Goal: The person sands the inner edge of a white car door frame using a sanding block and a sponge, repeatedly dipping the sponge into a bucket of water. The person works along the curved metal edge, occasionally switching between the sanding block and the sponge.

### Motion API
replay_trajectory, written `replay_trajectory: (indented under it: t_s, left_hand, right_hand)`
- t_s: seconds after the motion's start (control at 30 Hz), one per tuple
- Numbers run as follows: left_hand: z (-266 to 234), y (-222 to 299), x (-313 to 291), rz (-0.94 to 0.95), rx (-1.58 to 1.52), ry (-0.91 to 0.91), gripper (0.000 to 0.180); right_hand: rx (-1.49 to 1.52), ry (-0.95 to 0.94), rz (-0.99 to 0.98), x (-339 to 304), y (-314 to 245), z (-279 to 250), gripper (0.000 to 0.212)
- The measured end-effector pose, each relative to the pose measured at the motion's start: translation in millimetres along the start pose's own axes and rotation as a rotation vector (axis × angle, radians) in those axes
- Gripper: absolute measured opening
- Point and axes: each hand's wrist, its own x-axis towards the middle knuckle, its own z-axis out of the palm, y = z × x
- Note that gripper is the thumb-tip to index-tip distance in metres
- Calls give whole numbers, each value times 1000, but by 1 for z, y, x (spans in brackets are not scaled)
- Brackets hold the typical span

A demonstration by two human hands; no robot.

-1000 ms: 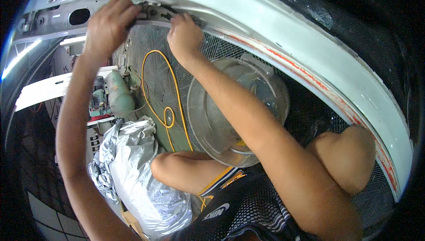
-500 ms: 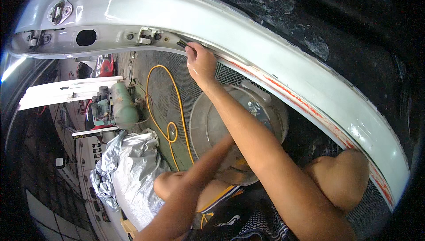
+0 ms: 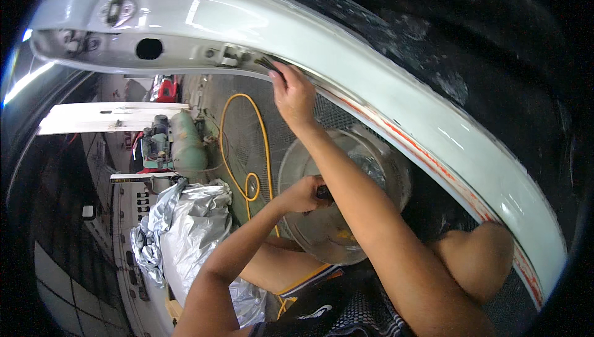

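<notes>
My right hand [image 3: 294, 99] reaches up to a white curved car body panel [image 3: 365, 68], at the grey recessed channel [image 3: 179, 49] along its inner edge. Its fingers pinch a thin dark strip [image 3: 266, 63] that ends in narrow prongs; the rest of it is hidden in the grip. Below, my left hand [image 3: 303, 194] is closed round a small dark object [image 3: 323, 192], partly behind my right forearm. That hand is over a large, round, see-through tub [image 3: 297, 238]. Orange-red streaks [image 3: 411, 141] run along the panel's lower seam.
A yellow hose [image 3: 263, 126] loops over the dark grated floor left of the tub. Further left are a green compressor tank [image 3: 187, 142], a long white panel [image 3: 111, 116] and crumpled silver sheeting [image 3: 195, 222]. My bent knee [image 3: 479, 256] is close to the panel at right.
My left hand has come into sight from behind my right forearm, holding the dark object. The view has shifted slightly; my right hand stays near the same channel, the strip's prongs more spread.
</notes>
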Motion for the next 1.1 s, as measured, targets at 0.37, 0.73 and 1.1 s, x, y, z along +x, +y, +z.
replay_trajectory:
  t_s: [0.37, 0.73, 1.1]
  left_hand:
    - [48, -5, 50, 370, -276, -162, 51]
    - [62, -6, 68, 214, -72, -184, 55]
    - [-169, 116, -222, 382, -149, -57, 32]
  right_hand:
    - [-44, -25, -86, -1, 8, 0, 19]
    - [-104, -363, -69, -4, -59, -41, 28]
    - [-108, -241, 236, 61, -257, 35, 31]
